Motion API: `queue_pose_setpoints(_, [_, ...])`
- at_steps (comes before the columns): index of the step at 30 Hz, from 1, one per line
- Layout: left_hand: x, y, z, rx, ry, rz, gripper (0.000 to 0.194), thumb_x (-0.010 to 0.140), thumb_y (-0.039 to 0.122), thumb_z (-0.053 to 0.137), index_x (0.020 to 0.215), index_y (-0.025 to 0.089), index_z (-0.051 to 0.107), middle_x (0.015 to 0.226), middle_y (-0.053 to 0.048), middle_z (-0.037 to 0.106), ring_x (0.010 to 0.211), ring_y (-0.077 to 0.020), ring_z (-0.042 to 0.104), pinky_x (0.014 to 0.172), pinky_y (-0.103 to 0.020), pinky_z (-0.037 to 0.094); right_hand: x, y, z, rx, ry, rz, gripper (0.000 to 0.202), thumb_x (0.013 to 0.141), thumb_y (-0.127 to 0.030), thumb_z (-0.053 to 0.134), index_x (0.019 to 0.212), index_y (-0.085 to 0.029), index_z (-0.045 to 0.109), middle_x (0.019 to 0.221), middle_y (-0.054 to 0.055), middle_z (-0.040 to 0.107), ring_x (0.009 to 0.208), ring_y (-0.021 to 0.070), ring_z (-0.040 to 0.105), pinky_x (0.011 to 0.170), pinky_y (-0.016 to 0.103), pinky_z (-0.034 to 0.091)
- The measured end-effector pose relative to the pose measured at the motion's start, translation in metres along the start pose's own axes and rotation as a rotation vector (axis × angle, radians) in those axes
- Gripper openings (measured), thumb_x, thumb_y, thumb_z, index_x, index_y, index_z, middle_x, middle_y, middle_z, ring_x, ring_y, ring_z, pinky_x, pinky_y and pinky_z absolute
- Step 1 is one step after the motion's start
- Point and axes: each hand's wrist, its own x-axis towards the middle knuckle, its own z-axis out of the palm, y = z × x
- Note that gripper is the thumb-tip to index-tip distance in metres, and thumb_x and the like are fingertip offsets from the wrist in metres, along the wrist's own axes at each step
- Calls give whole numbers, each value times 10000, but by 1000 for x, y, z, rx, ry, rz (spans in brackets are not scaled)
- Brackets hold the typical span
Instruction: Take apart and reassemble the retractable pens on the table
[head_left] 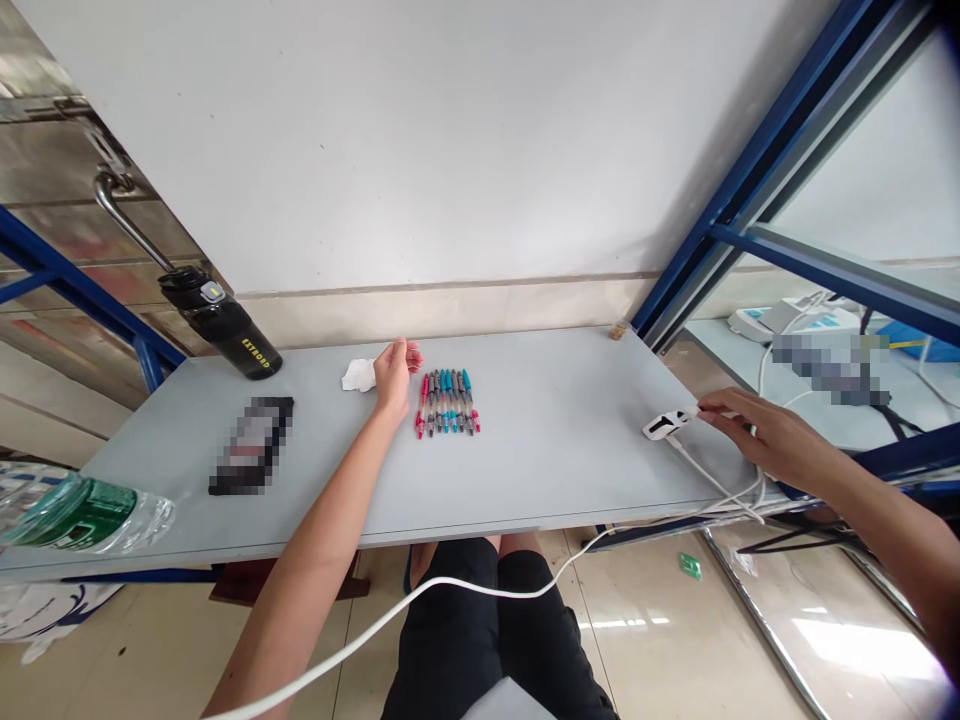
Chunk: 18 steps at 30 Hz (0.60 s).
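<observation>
A row of several pens [446,403], with pink, grey and teal caps and grips, lies side by side on the grey table. Just left of them my left hand [394,375] rests on its edge, fingers loosely curled and apart, with nothing visible in it. Beside its wrist sits a crumpled white tissue [358,375]. Over at the table's right end, my right hand [739,425] pinches the end of a small white device with black markings [664,424]. A white cable [701,465] runs from this device; its exact kind is unclear.
On the left stand a black bottle [229,325], a blurred black packet [252,446] and a large clear bottle with a green label [94,515]. Blue metal frames [739,190] flank the table. A white cable [480,588] crosses above my lap.
</observation>
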Motion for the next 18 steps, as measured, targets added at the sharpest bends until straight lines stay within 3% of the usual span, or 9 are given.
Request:
queue_pose_setpoints(2, [0,0,0,-2,-6,6,432,1018,593,705,905,180,755,763,-46,712,670,-123,646,640,-243,499,-10,-13,4,-29,107,-31,627,850,-910,635,987,-314,773,1218,194,787,840,271,738,726,460,545])
queue_pose_setpoints(5, [0,1,0,-1,-17,11,409,1017,568,714,897,180,758,766,-43,708,684,-124,648,647,-242,498,-27,-40,14,-68,316,-67,399,916,-706,692,925,-314,765,1270,159,784,1053,292,767,707,438,541])
queue_pose_setpoints(10, [-1,2,1,10,-35,5,405,1025,558,712,898,176,755,771,-44,706,679,-126,642,649,-249,490,-37,-83,39,-2,409,38,265,863,-552,715,799,-299,758,1298,116,800,1246,337,747,682,435,538])
queue_pose_setpoints(14, [-2,2,1,0,-40,10,403,1021,552,726,889,173,757,767,-44,701,677,-124,638,639,-244,485,-35,-96,60,-4,464,140,241,839,-512,711,746,-291,730,1317,98,814,1224,351,762,769,469,555])
queue_pose_setpoints(18, [-3,3,2,-4,-45,10,417,1000,573,748,881,173,758,762,-41,700,673,-120,634,634,-235,483,-33,-99,76,-26,579,142,222,823,-483,688,720,-288,681,1237,55,839,1092,345,797,894,491,557])
